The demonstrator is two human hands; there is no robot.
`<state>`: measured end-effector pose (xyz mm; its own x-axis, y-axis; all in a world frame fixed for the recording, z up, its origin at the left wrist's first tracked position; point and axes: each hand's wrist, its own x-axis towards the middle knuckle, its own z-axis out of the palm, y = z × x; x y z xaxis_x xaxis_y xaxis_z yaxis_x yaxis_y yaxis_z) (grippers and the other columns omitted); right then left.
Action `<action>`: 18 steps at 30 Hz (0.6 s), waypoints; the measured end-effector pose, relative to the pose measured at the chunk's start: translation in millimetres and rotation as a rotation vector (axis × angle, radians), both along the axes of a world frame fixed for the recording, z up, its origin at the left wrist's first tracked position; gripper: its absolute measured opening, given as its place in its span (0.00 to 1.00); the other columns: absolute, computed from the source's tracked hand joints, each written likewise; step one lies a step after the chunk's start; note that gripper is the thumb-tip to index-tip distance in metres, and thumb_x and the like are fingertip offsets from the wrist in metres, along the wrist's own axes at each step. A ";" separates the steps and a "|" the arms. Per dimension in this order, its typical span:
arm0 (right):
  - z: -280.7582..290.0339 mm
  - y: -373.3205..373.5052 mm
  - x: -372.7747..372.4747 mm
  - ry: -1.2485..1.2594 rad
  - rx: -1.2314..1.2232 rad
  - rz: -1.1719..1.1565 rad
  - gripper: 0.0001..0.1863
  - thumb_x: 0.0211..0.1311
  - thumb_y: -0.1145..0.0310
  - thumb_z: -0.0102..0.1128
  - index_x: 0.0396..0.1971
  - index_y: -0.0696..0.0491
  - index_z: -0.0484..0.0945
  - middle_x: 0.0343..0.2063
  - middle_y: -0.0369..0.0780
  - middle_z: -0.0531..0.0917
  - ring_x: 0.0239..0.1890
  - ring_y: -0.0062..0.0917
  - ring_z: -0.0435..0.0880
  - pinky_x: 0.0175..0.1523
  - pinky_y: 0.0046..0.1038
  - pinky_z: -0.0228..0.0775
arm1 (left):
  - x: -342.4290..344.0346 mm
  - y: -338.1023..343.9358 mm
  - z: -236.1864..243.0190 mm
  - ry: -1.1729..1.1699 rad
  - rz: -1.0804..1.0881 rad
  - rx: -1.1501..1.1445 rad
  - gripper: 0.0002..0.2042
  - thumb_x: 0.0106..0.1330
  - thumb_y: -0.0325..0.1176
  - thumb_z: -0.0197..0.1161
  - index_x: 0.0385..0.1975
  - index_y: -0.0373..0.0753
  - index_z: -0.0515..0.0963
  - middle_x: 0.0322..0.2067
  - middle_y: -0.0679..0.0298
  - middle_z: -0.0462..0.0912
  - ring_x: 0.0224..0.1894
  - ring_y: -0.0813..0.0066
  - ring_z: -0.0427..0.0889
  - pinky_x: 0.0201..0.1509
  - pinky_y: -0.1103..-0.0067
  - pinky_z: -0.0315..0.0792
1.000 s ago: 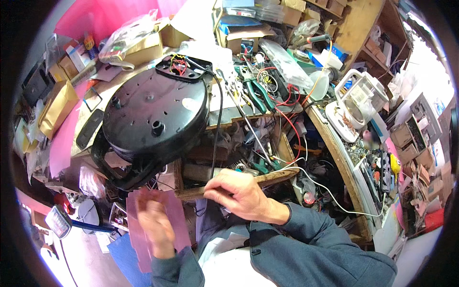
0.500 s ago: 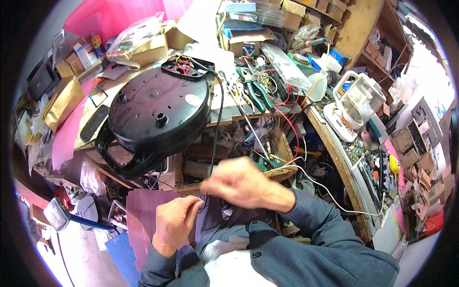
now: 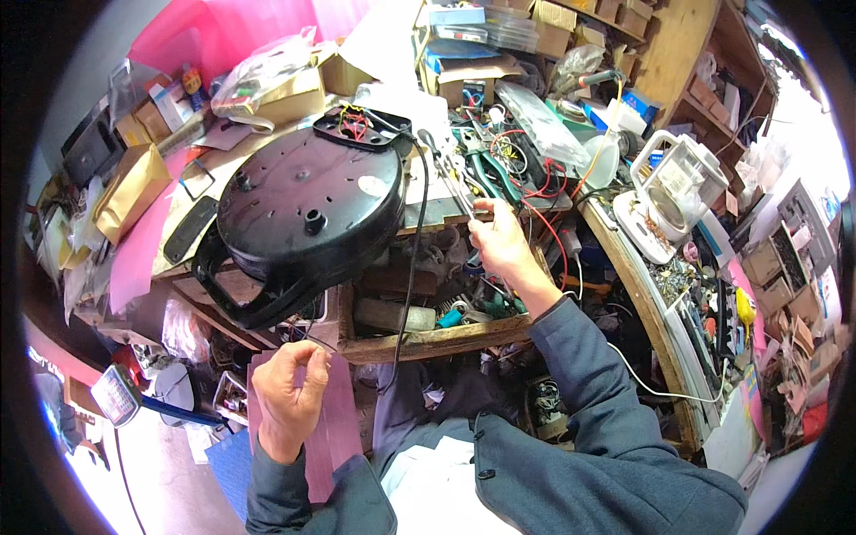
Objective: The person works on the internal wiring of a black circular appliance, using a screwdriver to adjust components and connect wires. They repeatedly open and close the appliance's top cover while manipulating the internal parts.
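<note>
My left hand (image 3: 290,392) is curled closed, below the handle of a round black appliance base (image 3: 308,201); whatever its fingers hold, if anything, is hidden. My right hand (image 3: 506,245) reaches to the bench's front edge, thumb and fingers pinched on the near end of a long thin metal tool (image 3: 459,194). The base lies with its underside up. On its far rim sits a black panel (image 3: 361,127) with red and yellow wires. From there a black cable (image 3: 417,241) hangs down between my hands. Green-handled pliers (image 3: 489,178) lie beside the tool.
An open drawer (image 3: 437,343) full of loose parts juts out under the bench. To the right, a white appliance with a clear jug (image 3: 682,187) stands on a side bench. Red test leads (image 3: 557,227) trail over the edge. Cardboard boxes (image 3: 290,98) fill the back.
My right hand has moved forward and up from beside my left hand to the long tool. My left hand has drawn slightly left. The black cable now hangs clear of both hands.
</note>
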<state>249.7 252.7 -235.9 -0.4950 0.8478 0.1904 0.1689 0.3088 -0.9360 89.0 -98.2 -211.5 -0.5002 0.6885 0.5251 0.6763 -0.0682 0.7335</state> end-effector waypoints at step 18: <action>126.5 -28.9 11.5 0.531 -0.290 0.662 0.08 0.74 0.73 0.58 0.49 0.54 0.71 0.36 0.45 0.86 0.41 0.39 0.91 0.45 0.39 0.87 | 0.9 12.4 -0.2 -0.034 -0.068 -0.014 0.06 0.66 0.23 0.68 0.40 0.31 0.81 0.32 0.57 0.86 0.32 0.70 0.86 0.39 0.78 0.79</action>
